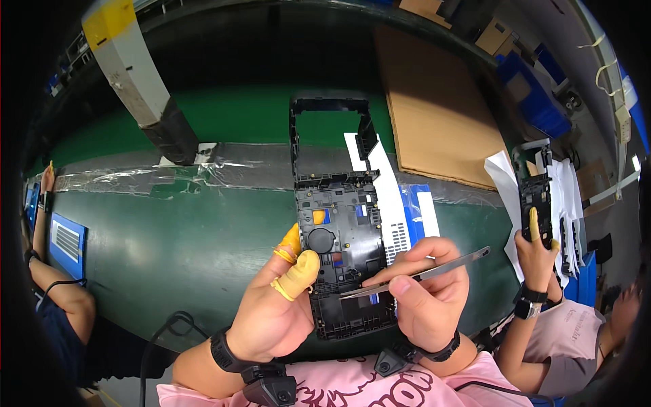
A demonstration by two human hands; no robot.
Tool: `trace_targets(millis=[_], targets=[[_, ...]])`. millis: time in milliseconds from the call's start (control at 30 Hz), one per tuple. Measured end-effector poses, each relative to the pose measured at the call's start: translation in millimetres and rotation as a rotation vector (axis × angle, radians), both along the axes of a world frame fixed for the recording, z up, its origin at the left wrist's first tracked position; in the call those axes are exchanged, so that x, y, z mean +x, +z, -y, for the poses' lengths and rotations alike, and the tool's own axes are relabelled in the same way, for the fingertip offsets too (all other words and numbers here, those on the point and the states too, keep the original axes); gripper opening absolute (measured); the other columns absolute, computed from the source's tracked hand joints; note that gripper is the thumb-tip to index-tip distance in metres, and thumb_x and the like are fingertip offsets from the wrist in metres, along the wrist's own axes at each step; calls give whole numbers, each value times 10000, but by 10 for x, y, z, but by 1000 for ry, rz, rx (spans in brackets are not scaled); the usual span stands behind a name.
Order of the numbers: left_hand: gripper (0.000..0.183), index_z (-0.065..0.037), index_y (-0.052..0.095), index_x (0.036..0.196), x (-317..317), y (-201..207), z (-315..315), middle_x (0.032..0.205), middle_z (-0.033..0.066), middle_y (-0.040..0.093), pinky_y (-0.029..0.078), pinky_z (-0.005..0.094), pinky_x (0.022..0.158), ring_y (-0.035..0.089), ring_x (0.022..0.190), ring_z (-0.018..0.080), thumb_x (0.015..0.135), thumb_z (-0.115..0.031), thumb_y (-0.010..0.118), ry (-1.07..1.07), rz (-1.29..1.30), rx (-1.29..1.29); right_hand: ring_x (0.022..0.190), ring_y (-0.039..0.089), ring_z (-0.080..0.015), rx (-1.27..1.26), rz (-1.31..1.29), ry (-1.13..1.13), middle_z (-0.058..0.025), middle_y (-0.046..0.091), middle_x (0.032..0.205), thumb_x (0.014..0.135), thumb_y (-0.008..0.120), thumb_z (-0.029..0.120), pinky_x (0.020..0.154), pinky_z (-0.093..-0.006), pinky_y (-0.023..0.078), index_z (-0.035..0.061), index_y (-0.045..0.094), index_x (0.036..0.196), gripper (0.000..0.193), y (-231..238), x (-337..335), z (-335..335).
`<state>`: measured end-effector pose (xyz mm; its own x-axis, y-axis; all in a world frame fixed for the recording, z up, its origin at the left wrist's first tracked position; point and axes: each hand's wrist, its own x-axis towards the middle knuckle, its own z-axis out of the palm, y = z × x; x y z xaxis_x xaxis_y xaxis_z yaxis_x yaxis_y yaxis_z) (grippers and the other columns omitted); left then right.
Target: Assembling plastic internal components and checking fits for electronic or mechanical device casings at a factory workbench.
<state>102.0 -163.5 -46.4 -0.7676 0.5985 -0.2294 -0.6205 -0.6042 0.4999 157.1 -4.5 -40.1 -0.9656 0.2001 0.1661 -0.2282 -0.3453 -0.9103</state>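
A long black plastic frame (352, 234) with an open rectangular window at its far end is held upright over the table. My left hand (278, 305) grips its left edge, yellow finger cots on the thumb and a finger. Between the thumb and fingers of my right hand (430, 292) are metal tweezers (444, 266). Their tips point left and lie over the lower part of the frame; whether they touch it I cannot tell. A round black disc (320, 240) sits on the frame near my left thumb.
Behind the frame lie a white sheet (390, 203) and a blue-and-white card (422, 207). A cardboard sheet (437, 108) rests at the back right. A post (139, 81) rises at the back left. To the right, a co-worker's hand (536, 258) holds a similar black frame (538, 197).
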Motion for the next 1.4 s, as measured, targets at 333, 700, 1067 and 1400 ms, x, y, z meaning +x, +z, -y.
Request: trace_targets(millis=[333, 700, 1067, 1400], targets=[[501, -100, 239, 1355, 46, 36, -16, 1242, 74, 423, 390, 375, 939, 435, 1132, 181, 910, -159, 463, 8, 4, -53, 813, 627, -186, -22, 53, 34, -189, 631, 853, 797, 558, -67, 732, -254, 489, -14, 408, 996, 255, -36, 1, -55], [520, -89, 233, 1353, 10, 76, -50, 1263, 87, 415, 389, 364, 946, 438, 1144, 191, 905, -187, 478, 6, -23, -50, 814, 626, -182, -10, 79, 54, -190, 630, 862, 811, 546, -60, 731, -259, 500, -21, 408, 1030, 262, -18, -40, -72], [858, -73, 183, 1368, 44, 59, -67, 1234, 85, 395, 386, 336, 938, 426, 1129, 184, 639, 159, 572, 27, -43, -142, 813, 622, -166, 61, 75, 39, -170, 626, 859, 796, 559, -72, 704, -243, 498, -25, 431, 1016, 259, -46, -9, -89], [867, -143, 227, 1375, 17, 101, -114, 1175, 60, 451, 393, 342, 917, 465, 1032, 210, 623, -19, 640, 326, -164, -187, 523, 449, -39, 78, 172, -265, -148, 637, 765, 789, 579, -19, 456, -165, 318, 8, 478, 961, 202, -116, 40, -691]])
